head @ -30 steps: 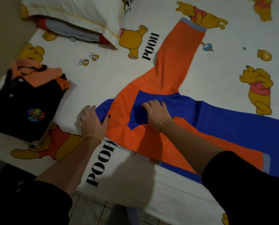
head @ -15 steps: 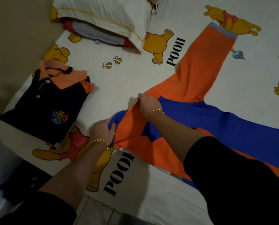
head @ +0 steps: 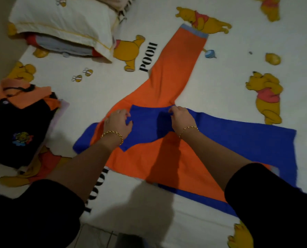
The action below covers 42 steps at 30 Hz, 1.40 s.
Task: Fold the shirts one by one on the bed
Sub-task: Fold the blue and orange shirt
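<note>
Orange and blue, the shirt (head: 167, 158) lies flat again on the bed (head: 220, 86). Half a second ago I had its near shoulder lifted off the sheet between both hands; now that cloth is back down, and my hands have spread apart onto the blue chest panel. My left hand (head: 118, 122) sits at the seam where orange meets blue, fingers curled and thumb drawn in, gripping a bit of the fabric. My right hand (head: 182, 119) is at the root of the far sleeve (head: 176, 68), its fingertips bunched and pinching the cloth there. The shirt spreads out from between them: that sleeve runs away from me to its grey-blue cuff (head: 193, 31), and the blue body stretches off to my right. My forearms cross the near part and hide some of it.

A folded black shirt (head: 20, 126) with an orange collar lies well apart to my left, near the bed's edge. Beyond it a pillow (head: 63, 24) rests on another cushion. Yellow bears are printed over the sheet.
</note>
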Available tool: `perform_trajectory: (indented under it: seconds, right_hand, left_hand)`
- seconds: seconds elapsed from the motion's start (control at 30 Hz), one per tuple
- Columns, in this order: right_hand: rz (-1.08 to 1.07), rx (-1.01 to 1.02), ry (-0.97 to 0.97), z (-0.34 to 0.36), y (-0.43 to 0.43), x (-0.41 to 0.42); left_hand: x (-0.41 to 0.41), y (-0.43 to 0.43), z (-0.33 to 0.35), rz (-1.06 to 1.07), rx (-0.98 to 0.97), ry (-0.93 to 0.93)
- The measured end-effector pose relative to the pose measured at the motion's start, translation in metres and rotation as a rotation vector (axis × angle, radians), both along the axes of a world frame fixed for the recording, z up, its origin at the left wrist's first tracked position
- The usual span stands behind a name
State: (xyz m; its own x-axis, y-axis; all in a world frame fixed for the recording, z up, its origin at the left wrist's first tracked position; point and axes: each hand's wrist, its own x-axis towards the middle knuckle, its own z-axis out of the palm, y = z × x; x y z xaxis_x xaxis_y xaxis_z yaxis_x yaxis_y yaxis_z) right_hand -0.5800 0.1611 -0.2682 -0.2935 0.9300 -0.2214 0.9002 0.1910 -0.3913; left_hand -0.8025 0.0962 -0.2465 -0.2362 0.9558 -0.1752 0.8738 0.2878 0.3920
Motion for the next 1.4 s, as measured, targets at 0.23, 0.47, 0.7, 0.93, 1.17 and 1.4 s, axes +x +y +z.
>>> perform_trajectory:
  seconds: [0.23, 0.47, 0.7, 0.93, 1.17, 1.4]
  right_hand:
    - [-0.203, 0.06, -0.171, 0.007, -0.001, 0.195]
    - [-0.133, -0.151, -0.242, -0.007, 0.009, 0.292]
    - [0.026, -0.133, -0.466, -0.023, 0.023, 0.295]
    - [0.029, -0.054, -0.473, -0.009, 0.004, 0.307]
    - [0.079, 0.209, -0.465, 0.025, -0.063, 0.307]
    - [-0.013, -0.14, -0.494, 0.025, -0.175, 0.307]
  left_hand:
    - [0.13, 0.061, -0.002, -0.364, -0.035, 0.062]
    - [0.186, 0.105, -0.02, -0.805, -0.246, 0.258]
    - [0.187, 0.122, -0.032, -0.783, -0.317, 0.504]
    - [0.162, 0.106, -0.015, -0.905, -0.155, 0.603]
    - [0.145, 0.038, 0.024, -0.866, 0.124, 0.521]
    - [0.146, -0.085, 0.004, -0.873, -0.051, 0.507]
